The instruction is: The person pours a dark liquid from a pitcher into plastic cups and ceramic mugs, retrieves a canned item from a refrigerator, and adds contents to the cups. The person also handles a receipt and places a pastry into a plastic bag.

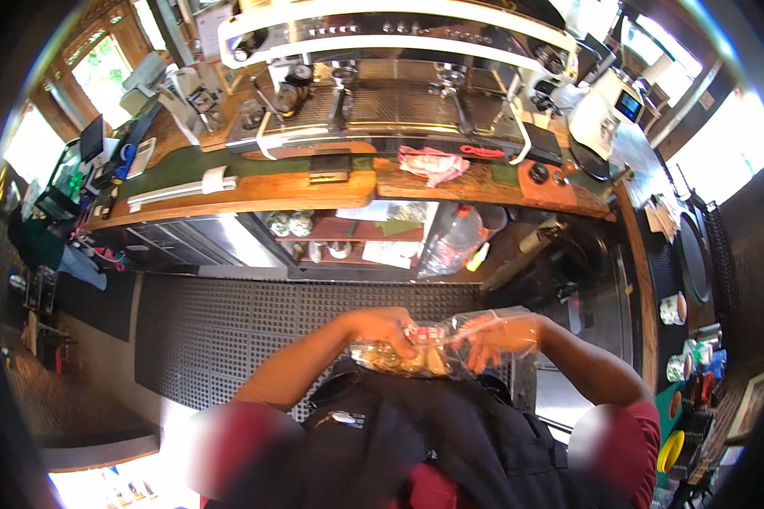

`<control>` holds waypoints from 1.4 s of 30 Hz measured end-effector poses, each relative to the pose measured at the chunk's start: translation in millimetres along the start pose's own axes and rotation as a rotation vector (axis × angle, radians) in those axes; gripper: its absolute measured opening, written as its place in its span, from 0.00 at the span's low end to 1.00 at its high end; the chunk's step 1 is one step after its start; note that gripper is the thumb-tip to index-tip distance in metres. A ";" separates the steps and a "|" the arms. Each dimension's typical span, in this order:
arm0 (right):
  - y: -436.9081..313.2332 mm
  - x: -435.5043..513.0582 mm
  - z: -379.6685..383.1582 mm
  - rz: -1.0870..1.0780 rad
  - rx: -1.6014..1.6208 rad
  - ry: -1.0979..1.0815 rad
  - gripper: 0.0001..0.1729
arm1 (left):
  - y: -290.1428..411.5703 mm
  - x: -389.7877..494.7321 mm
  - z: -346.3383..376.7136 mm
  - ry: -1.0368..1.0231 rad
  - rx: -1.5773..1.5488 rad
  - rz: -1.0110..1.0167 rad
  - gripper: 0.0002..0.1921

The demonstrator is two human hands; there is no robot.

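Note:
A clear plastic bag (439, 362) of pale golden food pieces, perhaps chips or biscuits, is held close in front of my dark apron (420, 420). My left hand (385, 327) grips its filled end, thumb pressed over the front, beside a red and white label (426, 333). Clear film from the bag's loose end covers my right hand (493, 337) up to about the wrist, so the hand seems to be inside the bag. The right fingers point down and stand apart, with nothing visible between them. Glare on the film blurs the fingertips.
Ahead, an espresso machine (395, 95) stands on a wooden counter (280, 191) with a pink cloth (433, 164) and tampers on an orange mat (547, 186). Open shelves (356, 238) lie below. Perforated rubber matting (261, 312) covers the floor. Another person (44, 245) stands far left.

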State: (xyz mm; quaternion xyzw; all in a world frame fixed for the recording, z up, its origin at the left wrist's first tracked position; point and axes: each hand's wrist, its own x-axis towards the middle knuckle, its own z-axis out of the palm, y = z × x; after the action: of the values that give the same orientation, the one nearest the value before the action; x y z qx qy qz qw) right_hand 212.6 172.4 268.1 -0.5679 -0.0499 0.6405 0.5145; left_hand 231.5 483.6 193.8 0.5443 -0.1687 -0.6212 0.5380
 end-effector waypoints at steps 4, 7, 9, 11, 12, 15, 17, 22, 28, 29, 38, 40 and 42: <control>-5.6 -1.8 19.9 0.062 -0.459 0.223 0.18 | -6.6 9.0 1.8 0.143 0.210 0.089 0.23; -3.2 1.7 44.2 -0.122 -0.281 0.195 0.14 | -10.1 14.5 7.9 0.284 0.326 0.135 0.25; -1.2 6.5 49.0 -0.302 -0.468 0.239 0.14 | -8.9 16.0 9.7 0.326 0.432 0.122 0.26; 8.1 9.7 50.6 -0.305 -0.807 0.352 0.18 | -9.2 11.5 11.2 0.396 0.479 0.100 0.29; 14.8 12.1 50.9 -0.230 -0.800 0.487 0.20 | -9.0 8.7 12.2 0.412 0.459 0.094 0.29; 37.5 24.9 47.8 -0.375 -1.127 0.656 0.23 | -5.4 4.5 17.0 0.459 0.562 0.065 0.33; 48.2 38.8 37.7 -0.409 -0.837 0.557 0.22 | -1.2 3.2 18.3 0.424 0.627 0.066 0.34; 68.4 43.8 26.8 -0.425 -0.689 0.630 0.15 | 5.1 -4.6 10.5 0.234 0.577 0.081 0.29; 64.7 24.2 34.6 -0.584 -1.021 0.783 0.12 | -7.5 1.4 -1.0 0.009 0.296 0.154 0.36; 61.3 17.7 33.4 -0.593 -1.010 0.735 0.12 | -10.2 2.3 -4.0 -0.034 0.256 0.183 0.37; 40.1 -11.0 9.2 -0.686 -1.003 0.261 0.21 | -13.6 7.2 -10.4 -0.096 0.213 0.188 0.44; 45.2 3.9 15.5 -0.785 -0.963 0.235 0.23 | -6.2 11.2 -9.4 -0.131 0.271 0.241 0.43; 50.5 13.9 22.1 -0.840 -0.875 0.189 0.24 | 3.1 15.3 -8.5 -0.182 0.321 0.250 0.42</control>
State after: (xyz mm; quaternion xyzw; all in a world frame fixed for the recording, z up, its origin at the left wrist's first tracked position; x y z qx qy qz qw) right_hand 167.4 170.4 233.7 -0.7126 -0.4821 0.2497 0.4444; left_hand 242.9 472.6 185.7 0.5395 -0.3795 -0.5613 0.4998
